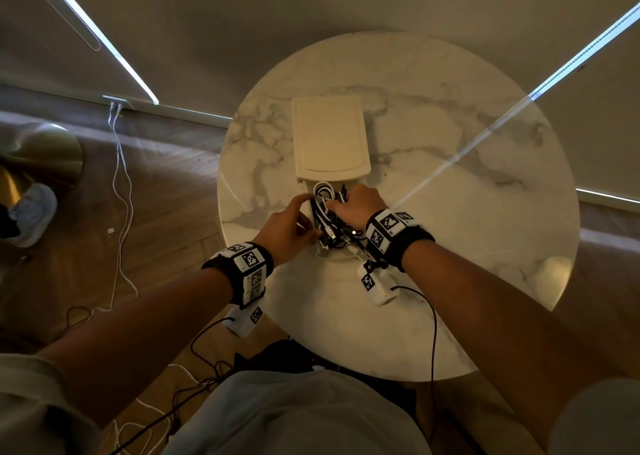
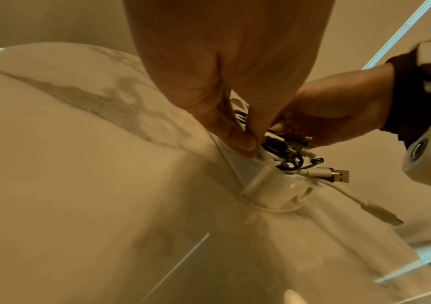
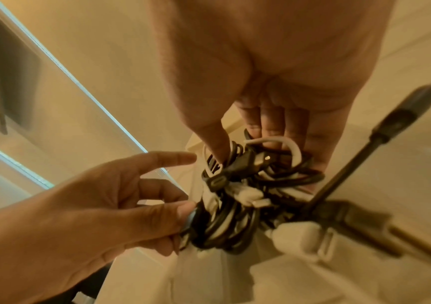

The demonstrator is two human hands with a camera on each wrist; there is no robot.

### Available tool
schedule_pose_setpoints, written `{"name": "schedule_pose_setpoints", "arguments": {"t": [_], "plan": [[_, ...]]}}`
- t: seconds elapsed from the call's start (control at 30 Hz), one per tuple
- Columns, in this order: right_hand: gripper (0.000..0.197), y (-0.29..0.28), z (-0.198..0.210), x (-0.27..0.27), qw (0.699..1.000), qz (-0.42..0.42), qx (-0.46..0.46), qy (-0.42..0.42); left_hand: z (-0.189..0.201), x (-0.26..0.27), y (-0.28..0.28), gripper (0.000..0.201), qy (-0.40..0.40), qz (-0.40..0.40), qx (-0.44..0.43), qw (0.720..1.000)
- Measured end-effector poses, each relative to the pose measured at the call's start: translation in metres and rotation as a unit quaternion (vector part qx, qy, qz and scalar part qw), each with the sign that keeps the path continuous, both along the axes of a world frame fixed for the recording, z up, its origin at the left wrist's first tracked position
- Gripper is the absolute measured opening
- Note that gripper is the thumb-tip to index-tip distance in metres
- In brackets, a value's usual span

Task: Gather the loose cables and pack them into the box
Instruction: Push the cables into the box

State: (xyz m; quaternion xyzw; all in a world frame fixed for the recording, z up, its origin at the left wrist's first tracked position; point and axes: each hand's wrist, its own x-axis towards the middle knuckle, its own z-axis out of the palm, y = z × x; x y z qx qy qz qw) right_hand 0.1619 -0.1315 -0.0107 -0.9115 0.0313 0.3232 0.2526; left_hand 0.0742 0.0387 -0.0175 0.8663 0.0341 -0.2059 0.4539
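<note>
A tangle of black and white cables [image 1: 325, 208] fills the small white box [image 1: 327, 252] on the round marble table [image 1: 450, 246]. The box's lid [image 1: 329, 136] lies open behind it. My right hand [image 1: 337, 203] reaches over the bundle, with cables [image 3: 248, 185] held between thumb and fingers [image 3: 269, 127]. My left hand [image 1: 310, 219] pinches cables at the box's left wall, index finger extended [image 3: 173, 159]. A USB plug [image 2: 339, 176] and a white cable end [image 2: 380, 211] hang over the near end of the box [image 2: 269, 185]. A dark plug [image 3: 404, 115] sticks out on the right.
More cables trail over the wooden floor [image 1: 121, 184] left of the table, running from a wall socket [image 1: 116, 101]. A person's shoe [image 1: 33, 212] is at the far left. Wrist-camera leads hang near the table's front edge [image 1: 433, 333].
</note>
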Motion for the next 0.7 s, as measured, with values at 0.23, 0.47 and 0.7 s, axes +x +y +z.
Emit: {"name": "schedule_pose_setpoints", "arguments": {"t": [0.23,0.47,0.7], "plan": [[0.042,0.001,0.0,0.006,0.999,0.018,-0.024,0.016,0.003,0.001,0.0,0.083,0.003,-0.025,-0.018,1.0],[0.03,0.005,0.006,0.012,0.998,0.033,-0.055,-0.004,0.007,0.009,0.003,0.076,0.015,-0.089,0.045,0.995],[0.036,0.005,0.007,0.013,0.999,0.003,-0.043,-0.005,0.004,0.009,0.004,0.079,0.026,-0.078,0.036,0.996]]}}
